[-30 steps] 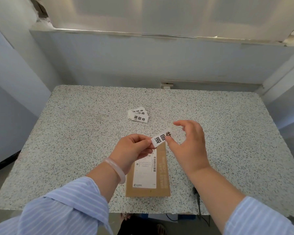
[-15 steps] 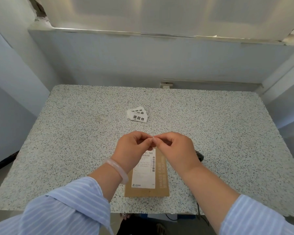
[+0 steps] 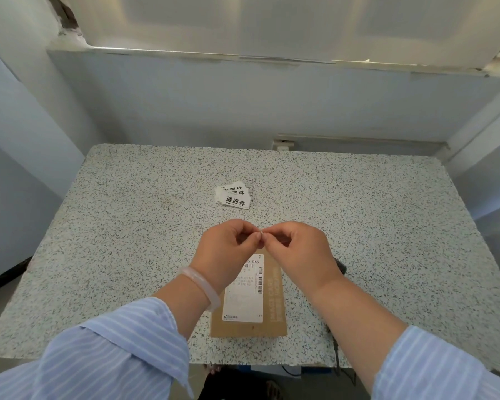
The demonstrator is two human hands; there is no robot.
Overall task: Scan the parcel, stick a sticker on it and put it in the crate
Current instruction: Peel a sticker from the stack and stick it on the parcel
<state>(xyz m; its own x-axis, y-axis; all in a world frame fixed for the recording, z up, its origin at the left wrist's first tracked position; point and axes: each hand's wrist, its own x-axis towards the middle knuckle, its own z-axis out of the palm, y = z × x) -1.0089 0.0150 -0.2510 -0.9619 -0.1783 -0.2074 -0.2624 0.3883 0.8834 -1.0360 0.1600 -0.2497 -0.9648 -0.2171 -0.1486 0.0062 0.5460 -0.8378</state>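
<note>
head cam: both hands meet above the far end of the parcel (image 3: 250,301), which lies flat on the speckled surface (image 3: 127,241). left hand (image 3: 228,249) and right hand (image 3: 298,252) each have a narrow pinch grip on a tiny white sticker (image 3: 261,232), barely visible between fingertips. spare stickers (image 3: 233,196) lie farther back

One counter (image 3: 127,226). One cardboard parcel (image 3: 274,313) bearing one white shipping label (image 3: 244,301). One small pile of stickers (image 3: 233,196), at least three, exact number unclear. Two hands: left hand (image 3: 227,252), right hand (image 3: 298,252). One bracelet (image 3: 202,287).
</note>
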